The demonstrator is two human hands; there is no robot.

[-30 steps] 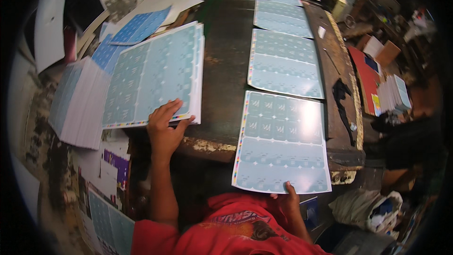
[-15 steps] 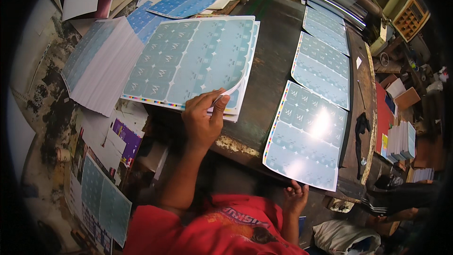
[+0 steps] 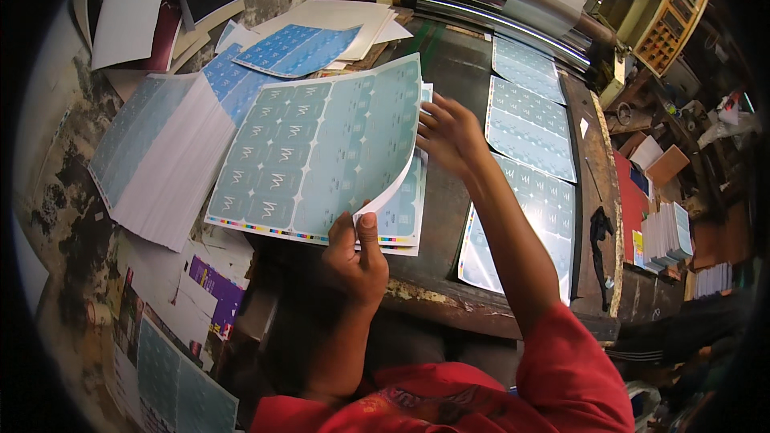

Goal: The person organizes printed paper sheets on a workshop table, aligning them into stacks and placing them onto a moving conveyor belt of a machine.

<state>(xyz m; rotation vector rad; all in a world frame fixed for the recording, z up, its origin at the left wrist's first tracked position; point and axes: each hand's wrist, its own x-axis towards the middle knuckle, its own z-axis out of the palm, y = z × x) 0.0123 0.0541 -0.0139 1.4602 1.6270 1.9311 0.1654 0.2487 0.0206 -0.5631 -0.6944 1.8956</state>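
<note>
A stack of pale blue-green printed sheets lies in front of me on the dark table, its top sheet bowed up along the right side. My left hand pinches the near right corner of that top sheet between thumb and fingers. At the sheet's far right edge is my right hand, fingers stretched out and slightly blurred; its fingertips reach the edge, and I cannot tell whether they touch. To the right, a row of similar single sheets runs along the dark table toward metal rollers.
Metal rollers cross the table's far end. On the left stand a thick fanned sheet stack and darker blue sheets. A black strip of cloth lies near the right edge. Paper stacks sit beyond it.
My right hand has come up from the near table edge to the stack's right edge. The top sheet is lifted more. The row of single sheets has shifted toward the rollers.
</note>
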